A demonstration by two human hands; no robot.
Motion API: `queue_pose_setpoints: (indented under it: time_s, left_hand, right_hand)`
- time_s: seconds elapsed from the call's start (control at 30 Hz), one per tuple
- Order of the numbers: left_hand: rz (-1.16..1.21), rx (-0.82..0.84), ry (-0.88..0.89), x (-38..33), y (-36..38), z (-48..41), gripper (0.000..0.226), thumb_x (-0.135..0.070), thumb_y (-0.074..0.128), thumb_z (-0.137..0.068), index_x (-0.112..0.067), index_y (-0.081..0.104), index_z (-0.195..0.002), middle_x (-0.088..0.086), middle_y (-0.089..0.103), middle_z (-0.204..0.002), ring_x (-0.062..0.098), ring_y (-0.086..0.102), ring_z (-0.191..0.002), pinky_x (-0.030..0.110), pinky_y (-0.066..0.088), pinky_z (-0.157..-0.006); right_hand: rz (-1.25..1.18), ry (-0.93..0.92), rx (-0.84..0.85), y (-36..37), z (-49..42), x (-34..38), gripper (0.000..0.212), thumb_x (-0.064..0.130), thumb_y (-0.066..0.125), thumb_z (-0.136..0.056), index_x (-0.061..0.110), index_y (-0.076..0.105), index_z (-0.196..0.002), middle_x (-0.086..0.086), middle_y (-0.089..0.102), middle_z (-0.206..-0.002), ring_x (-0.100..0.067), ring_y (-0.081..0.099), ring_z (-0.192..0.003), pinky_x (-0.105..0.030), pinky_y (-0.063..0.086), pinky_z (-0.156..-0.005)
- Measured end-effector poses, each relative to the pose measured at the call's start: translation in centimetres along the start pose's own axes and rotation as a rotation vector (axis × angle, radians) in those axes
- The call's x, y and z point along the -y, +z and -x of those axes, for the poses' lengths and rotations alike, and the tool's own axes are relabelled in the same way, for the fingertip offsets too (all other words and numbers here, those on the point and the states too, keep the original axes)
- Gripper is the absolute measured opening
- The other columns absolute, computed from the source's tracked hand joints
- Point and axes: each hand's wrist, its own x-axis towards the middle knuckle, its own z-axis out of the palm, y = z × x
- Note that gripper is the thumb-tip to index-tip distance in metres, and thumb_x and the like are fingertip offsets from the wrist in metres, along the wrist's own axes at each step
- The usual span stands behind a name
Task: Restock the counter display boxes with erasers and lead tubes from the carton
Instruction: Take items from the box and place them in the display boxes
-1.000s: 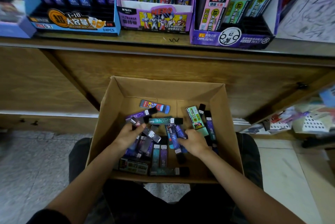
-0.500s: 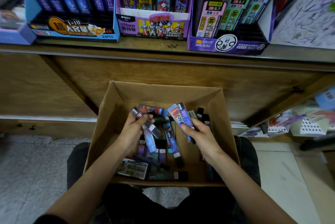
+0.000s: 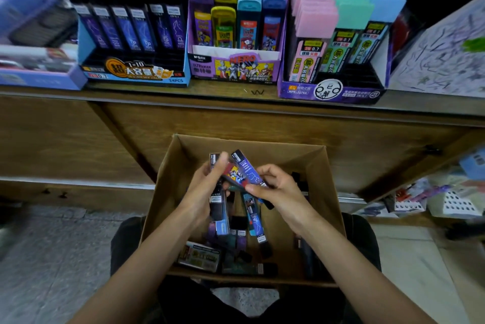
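Tubes point(image 3: 248, 170) in right hand point(image 3: 280, 192) over carton point(image 3: 329, 192)

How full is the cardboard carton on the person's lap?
Partly full. Loose lead tubes lie in a thin, scattered layer on the floor of the carton, with bare cardboard showing between them.

- held lead tubes point(image 3: 245, 169): the left hand point(image 3: 207, 190) and right hand point(image 3: 280, 195) are gripping them and covering their lower ends; their number is not showing.
- carton point(image 3: 283, 155): the forearms are hiding part of its floor.
- loose tubes point(image 3: 252, 216) inside: print is blurring past reading.
- purple display box point(image 3: 233, 71): its header is running off the top edge.
- pale boxes point(image 3: 34, 35), far left: showing only as a smear; contents untellable.
- shelf goods point(image 3: 446, 197), lower right: blurring, too small to name.
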Motion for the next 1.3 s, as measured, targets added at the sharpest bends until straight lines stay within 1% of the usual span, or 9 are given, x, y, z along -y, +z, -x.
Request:
queue_pose_setpoints:
  time_s: [0.27, 0.43, 0.57, 0.7, 0.8, 0.9, 0.97, 1.1, 1.3]
  left_hand:
    - [-0.09, -0.03, 0.153, -2.9, -0.8, 0.1, 0.01, -0.023, 0.066, -0.081, -0.015, 0.06, -0.083, -0.006, 0.063, -0.059, 0.003, 0.055, -0.049, 0.016, 0.046, -0.048]
    - [-0.172, 0.002, 0.231, -5.2, -2.1, 0.2, 0.013, -0.026, 0.067, -0.075, -0.015, 0.061, -0.078, -0.006, 0.056, -0.055, 0.006, 0.046, -0.044, 0.017, 0.043, -0.046]
    - [-0.307, 0.083, 0.245, -7.1, -2.5, 0.3, 0.01, -0.018, 0.065, -0.083, -0.011, 0.058, -0.086, -0.009, 0.056, -0.054, 0.005, 0.047, -0.046, 0.018, 0.044, -0.048]
    - [-0.272, 0.101, 0.232, -8.6, -2.6, 0.6, 0.022, -0.027, 0.064, -0.075, -0.01, 0.056, -0.086, -0.007, 0.057, -0.055, 0.005, 0.048, -0.045, 0.018, 0.045, -0.047]
    - [-0.272, 0.154, 0.246, -9.8, -3.7, 1.2, 0.024, -0.027, 0.064, -0.073, -0.008, 0.056, -0.085, -0.006, 0.054, -0.054, 0.005, 0.048, -0.046, 0.019, 0.046, -0.048]
    - [-0.346, 0.234, 0.283, -10.6, -5.2, 1.7, 0.018, -0.022, 0.067, -0.077, -0.009, 0.057, -0.084, -0.006, 0.057, -0.056, 0.006, 0.05, -0.049, 0.019, 0.047, -0.05]
    - [-0.395, 0.236, 0.296, -10.9, -5.6, 1.9, 0.019, -0.022, 0.071, -0.078, -0.01, 0.057, -0.084, -0.005, 0.059, -0.058, 0.007, 0.05, -0.05, 0.02, 0.046, -0.052]
    - [-0.433, 0.14, 0.36, -12.3, -6.0, 2.2, 0.019, -0.026, 0.068, -0.072, -0.012, 0.06, -0.082, -0.004, 0.058, -0.059, 0.009, 0.05, -0.05, 0.02, 0.045, -0.052]
    - [-0.373, -0.106, 0.482, -14.9, -7.4, 1.8, 0.008, -0.017, 0.065, -0.084, -0.012, 0.059, -0.083, -0.01, 0.054, -0.055, 0.003, 0.05, -0.048, 0.016, 0.042, -0.046]
  right_hand:
    - [0.24, -0.107, 0.074, -0.9, -0.8, 3.5, 0.028, 0.022, 0.068, -0.084, 0.031, 0.061, -0.109, 0.008, 0.066, -0.106, 0.0, 0.064, -0.088, -0.014, 0.051, -0.067]
    - [0.477, -0.163, 0.164, -2.5, -0.7, 6.4, 0.037, 0.022, 0.067, -0.085, 0.037, 0.059, -0.117, 0.016, 0.058, -0.107, 0.009, 0.054, -0.099, -0.007, 0.043, -0.073]
    - [0.72, -0.238, 0.237, -1.9, -1.3, 9.2, 0.037, 0.017, 0.059, -0.091, 0.029, 0.056, -0.127, 0.013, 0.048, -0.097, 0.001, 0.048, -0.094, -0.015, 0.038, -0.081]
    - [0.792, -0.291, 0.261, -0.7, -2.1, 12.1, 0.036, 0.013, 0.055, -0.093, 0.025, 0.057, -0.127, 0.014, 0.048, -0.1, -0.005, 0.05, -0.1, -0.018, 0.037, -0.086]
    - [0.662, -0.294, 0.192, -0.1, -2.7, 13.7, 0.036, 0.012, 0.069, -0.083, 0.026, 0.063, -0.115, 0.005, 0.059, -0.102, -0.008, 0.056, -0.101, -0.021, 0.042, -0.089]
    - [0.24, -0.232, 0.087, 0.7, -3.1, 14.6, 0.032, 0.004, 0.076, -0.073, 0.022, 0.064, -0.097, 0.005, 0.066, -0.096, -0.01, 0.061, -0.094, -0.016, 0.048, -0.077]
    - [0.054, -0.21, 0.091, 1.7, -3.2, 14.9, 0.025, 0.001, 0.072, -0.075, 0.015, 0.062, -0.092, 0.002, 0.068, -0.087, -0.015, 0.062, -0.084, -0.022, 0.05, -0.072]
    - [0.043, -0.27, 0.07, 3.8, -3.6, 16.4, 0.02, 0.004, 0.067, -0.082, 0.018, 0.061, -0.095, 0.004, 0.069, -0.08, -0.01, 0.064, -0.076, -0.022, 0.051, -0.07]
    - [0.083, -0.477, -0.071, 6.4, -5.9, 23.5, 0.026, 0.003, 0.069, -0.081, 0.014, 0.061, -0.103, 0.0, 0.068, -0.082, -0.009, 0.062, -0.065, -0.023, 0.053, -0.062]
